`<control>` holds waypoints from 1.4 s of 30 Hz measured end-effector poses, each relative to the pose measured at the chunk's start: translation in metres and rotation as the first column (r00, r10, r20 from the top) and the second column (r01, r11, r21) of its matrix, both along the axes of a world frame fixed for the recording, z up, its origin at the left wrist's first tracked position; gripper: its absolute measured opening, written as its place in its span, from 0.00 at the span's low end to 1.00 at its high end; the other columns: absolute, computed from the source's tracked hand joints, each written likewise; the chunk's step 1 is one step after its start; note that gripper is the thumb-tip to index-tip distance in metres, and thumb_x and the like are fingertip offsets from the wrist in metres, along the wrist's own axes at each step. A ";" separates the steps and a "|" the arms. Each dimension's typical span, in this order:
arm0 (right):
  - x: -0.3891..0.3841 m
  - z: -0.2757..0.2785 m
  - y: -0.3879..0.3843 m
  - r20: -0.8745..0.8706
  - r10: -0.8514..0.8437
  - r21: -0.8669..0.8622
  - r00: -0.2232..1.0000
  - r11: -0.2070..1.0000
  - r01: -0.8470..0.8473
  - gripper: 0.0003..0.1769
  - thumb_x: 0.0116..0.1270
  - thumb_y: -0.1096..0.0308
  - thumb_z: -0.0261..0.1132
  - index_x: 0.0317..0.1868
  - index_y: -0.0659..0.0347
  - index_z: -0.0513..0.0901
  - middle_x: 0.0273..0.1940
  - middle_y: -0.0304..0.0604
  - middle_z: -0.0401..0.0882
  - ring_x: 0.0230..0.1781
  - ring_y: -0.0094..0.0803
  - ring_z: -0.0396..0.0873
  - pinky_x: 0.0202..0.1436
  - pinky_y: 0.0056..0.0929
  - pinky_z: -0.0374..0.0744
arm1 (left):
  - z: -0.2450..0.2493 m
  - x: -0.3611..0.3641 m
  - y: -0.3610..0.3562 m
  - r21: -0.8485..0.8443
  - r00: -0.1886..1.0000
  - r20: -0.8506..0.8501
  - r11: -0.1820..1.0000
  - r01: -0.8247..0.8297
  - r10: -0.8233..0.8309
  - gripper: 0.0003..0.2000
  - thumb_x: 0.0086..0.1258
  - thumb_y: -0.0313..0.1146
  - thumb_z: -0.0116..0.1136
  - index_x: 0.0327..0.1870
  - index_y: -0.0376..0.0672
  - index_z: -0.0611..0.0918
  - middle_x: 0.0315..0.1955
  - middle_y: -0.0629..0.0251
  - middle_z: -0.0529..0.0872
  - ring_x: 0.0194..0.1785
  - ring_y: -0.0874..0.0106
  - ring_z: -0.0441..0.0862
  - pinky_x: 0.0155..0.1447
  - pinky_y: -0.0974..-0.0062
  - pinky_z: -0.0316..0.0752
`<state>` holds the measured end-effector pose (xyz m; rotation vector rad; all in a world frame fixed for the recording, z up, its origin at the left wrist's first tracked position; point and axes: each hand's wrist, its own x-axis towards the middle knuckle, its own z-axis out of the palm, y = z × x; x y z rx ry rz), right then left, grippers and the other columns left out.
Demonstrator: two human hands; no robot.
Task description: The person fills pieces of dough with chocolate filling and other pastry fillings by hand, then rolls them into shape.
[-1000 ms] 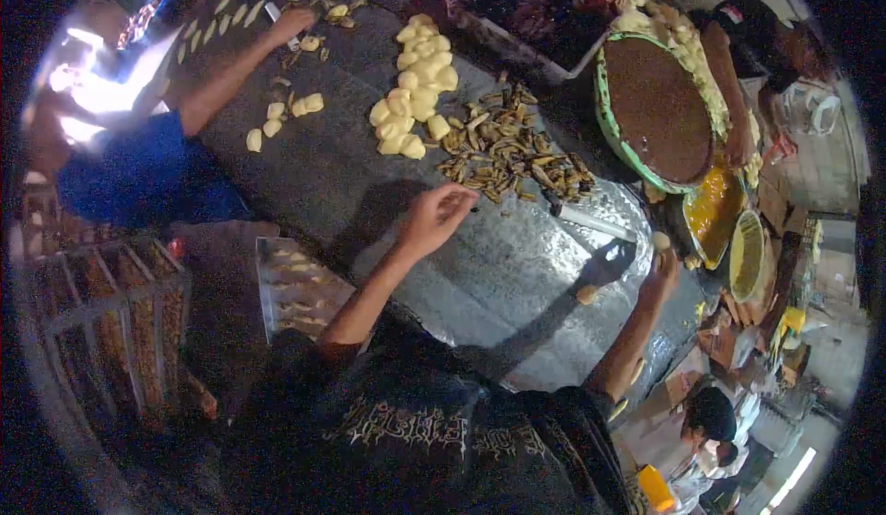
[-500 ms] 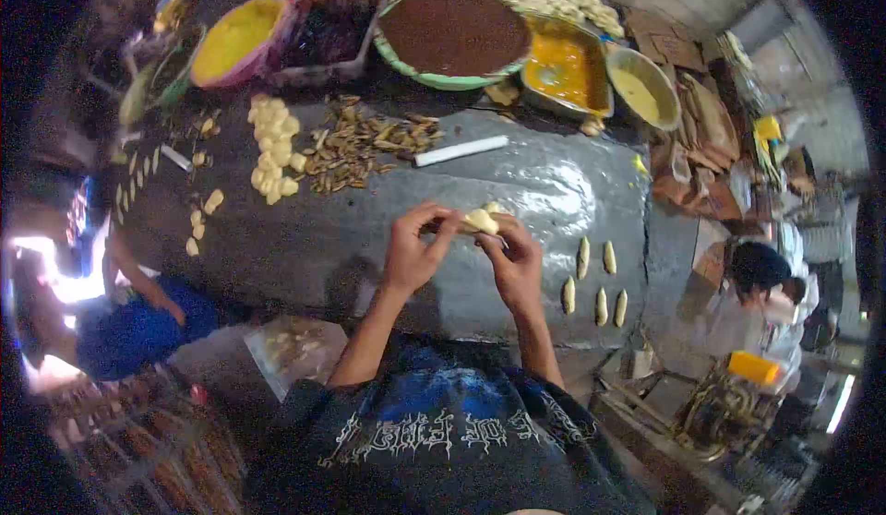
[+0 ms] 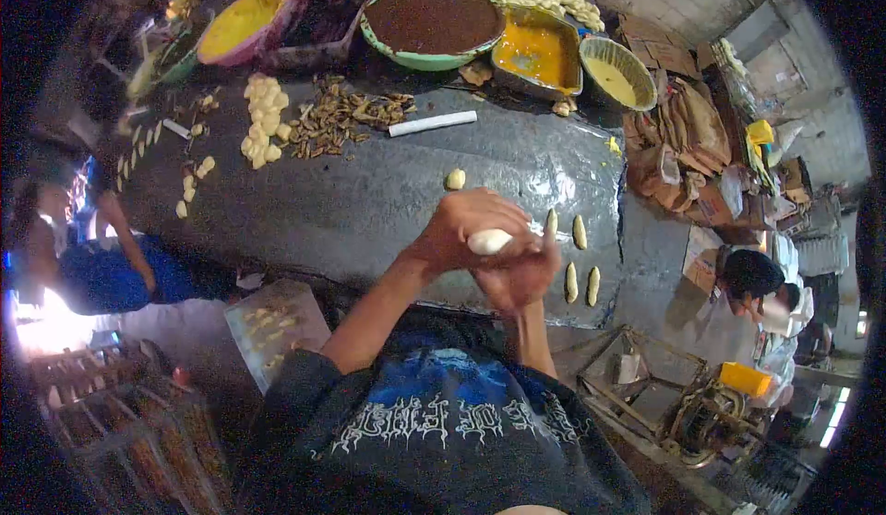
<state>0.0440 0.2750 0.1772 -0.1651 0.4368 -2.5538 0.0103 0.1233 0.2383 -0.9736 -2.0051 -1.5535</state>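
We clasp a smooth, pale dough ball (image 3: 489, 242) between our left hand (image 3: 469, 221) and blurred right hand (image 3: 519, 278), over a glossy dark tabletop (image 3: 369, 201), with spindle-shaped dough pieces (image 3: 580, 233) at three o'clock.

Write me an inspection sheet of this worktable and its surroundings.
Surface: dark table, glare on its right part.
Job's things: pale dough piece at the hands; dough ball beyond; slim shaped pieces to the right.
Clutter: brown strips, white rod, green tub of brown filling.
Hands: left hand holds the dough piece; right hand close by, blurred, grip unclear.
Cables: nothing seen.
Surroundings: person in blue at left; orange box at right.
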 end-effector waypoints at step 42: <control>-0.101 -0.008 -0.132 -0.183 0.018 0.546 0.983 0.834 0.086 0.39 0.81 0.38 0.40 0.68 0.67 0.73 0.46 0.50 0.85 0.23 0.38 0.79 0.26 0.33 0.75 | -0.059 -0.023 -0.116 0.527 0.528 0.826 0.600 -0.602 -0.197 0.14 0.81 0.38 0.58 0.54 0.36 0.84 0.49 0.65 0.88 0.51 0.77 0.84 0.60 0.72 0.80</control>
